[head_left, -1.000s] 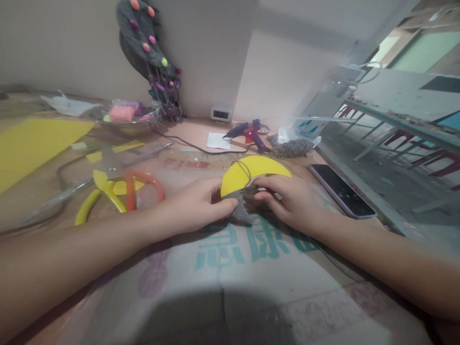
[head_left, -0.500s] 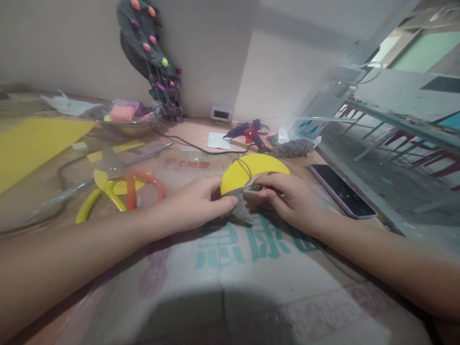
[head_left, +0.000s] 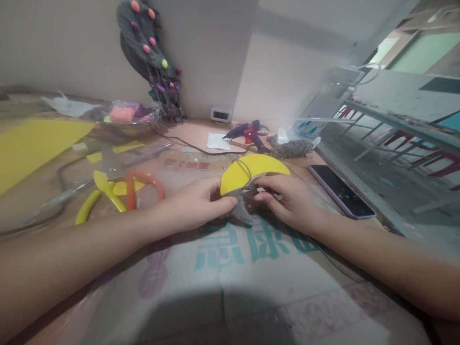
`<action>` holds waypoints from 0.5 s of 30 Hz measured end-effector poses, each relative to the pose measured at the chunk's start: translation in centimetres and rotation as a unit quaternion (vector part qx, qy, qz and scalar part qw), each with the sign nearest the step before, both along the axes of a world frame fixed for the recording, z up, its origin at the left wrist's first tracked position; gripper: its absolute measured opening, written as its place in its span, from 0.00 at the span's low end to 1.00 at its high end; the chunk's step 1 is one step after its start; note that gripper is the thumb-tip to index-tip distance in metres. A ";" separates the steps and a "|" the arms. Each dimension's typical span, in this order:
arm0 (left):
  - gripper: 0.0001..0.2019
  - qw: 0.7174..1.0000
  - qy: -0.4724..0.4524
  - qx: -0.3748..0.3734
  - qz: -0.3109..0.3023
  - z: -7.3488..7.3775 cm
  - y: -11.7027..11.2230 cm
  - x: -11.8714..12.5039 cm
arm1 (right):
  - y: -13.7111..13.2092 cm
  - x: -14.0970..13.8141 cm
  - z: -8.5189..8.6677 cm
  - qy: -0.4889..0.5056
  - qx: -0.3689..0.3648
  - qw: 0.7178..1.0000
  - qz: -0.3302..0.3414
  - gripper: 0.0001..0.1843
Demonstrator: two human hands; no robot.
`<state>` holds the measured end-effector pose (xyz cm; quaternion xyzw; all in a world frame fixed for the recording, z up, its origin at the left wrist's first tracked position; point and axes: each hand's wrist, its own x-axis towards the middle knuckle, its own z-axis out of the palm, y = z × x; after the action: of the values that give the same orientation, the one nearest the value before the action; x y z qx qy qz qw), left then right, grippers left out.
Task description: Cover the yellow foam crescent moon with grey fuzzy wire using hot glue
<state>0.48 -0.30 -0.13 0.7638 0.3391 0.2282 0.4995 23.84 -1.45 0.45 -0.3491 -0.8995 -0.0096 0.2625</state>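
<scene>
A yellow crescent point(head_left: 258, 165), its near end wrapped in grey yarn point(head_left: 243, 209), stands tilted between my hands. My left hand point(head_left: 201, 203) is closed on its left side, the thumb pressing on the yarn-wrapped part. At the wrapping's right side is my right hand point(head_left: 287, 196), fingers bent and pinched on the grey yarn. One loose yarn loop curves over the yellow face. The fingertips of my left hand are hidden behind the crescent.
Yellow-and-orange-handled scissors point(head_left: 120, 191) lie left. Behind are a glue gun point(head_left: 247, 133) with its red light on, a yarn skein point(head_left: 293, 147) and a small digital display point(head_left: 220, 114). A phone point(head_left: 341, 191) lies right. A decorated grey crescent point(head_left: 138, 38) leans on the wall.
My right hand's fingers have shifted slightly at the wrapping; the grey strand stretched between them earlier now shows less. My left hand and the crescent stay almost still.
</scene>
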 end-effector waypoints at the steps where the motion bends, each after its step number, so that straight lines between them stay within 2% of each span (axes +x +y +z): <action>1: 0.08 1.000 0.000 0.007 -0.001 0.0 0.0 0.0 | 0.0 0.0 0.0 0.000 -0.002 1.000 -0.001 0.12; 15: 0.10 0.999 0.011 0.040 -0.002 0.1 0.0 0.0 | 0.0 0.1 0.0 -0.021 -0.005 1.000 -0.012 0.15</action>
<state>0.48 -0.34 -0.03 0.7863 0.3337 0.2328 0.4649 23.95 -1.42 0.49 -0.3605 -0.9007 -0.0160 0.2418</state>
